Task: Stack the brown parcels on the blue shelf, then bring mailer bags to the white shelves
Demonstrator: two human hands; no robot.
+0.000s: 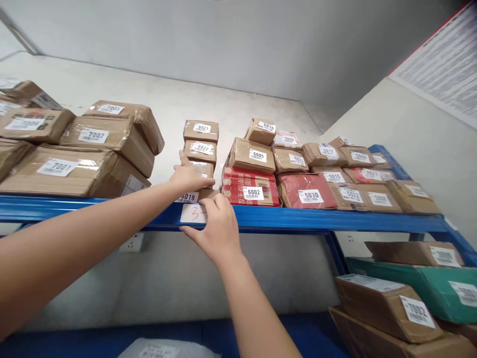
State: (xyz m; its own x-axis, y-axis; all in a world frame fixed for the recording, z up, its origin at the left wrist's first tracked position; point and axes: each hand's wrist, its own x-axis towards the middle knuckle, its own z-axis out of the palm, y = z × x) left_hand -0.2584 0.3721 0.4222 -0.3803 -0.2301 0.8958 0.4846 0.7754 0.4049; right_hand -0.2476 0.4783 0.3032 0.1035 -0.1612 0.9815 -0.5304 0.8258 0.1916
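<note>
My left hand (190, 175) reaches up to a small stack of brown parcels on the blue shelf (298, 219), fingers spread against the parcel under the one labelled 6022 (200, 149). The bottom parcel, labelled 6019 (190, 197), lies just under that hand. My right hand (218, 226) is at the shelf's front edge, fingers curled on the right end of the 6019 parcel and thumb below, beside a white tag marked 3 (192, 214). The parcel labelled 6021 (201, 129) tops the stack.
Large taped boxes 7001 (59, 171) and 7002 (100, 136) fill the shelf's left. Red parcels 6002 (251, 191) and 5030 (307, 191) and several brown ones sit right. A green box (421, 286) and brown parcels lie on the lower right shelf. A wall socket (131, 242) is below.
</note>
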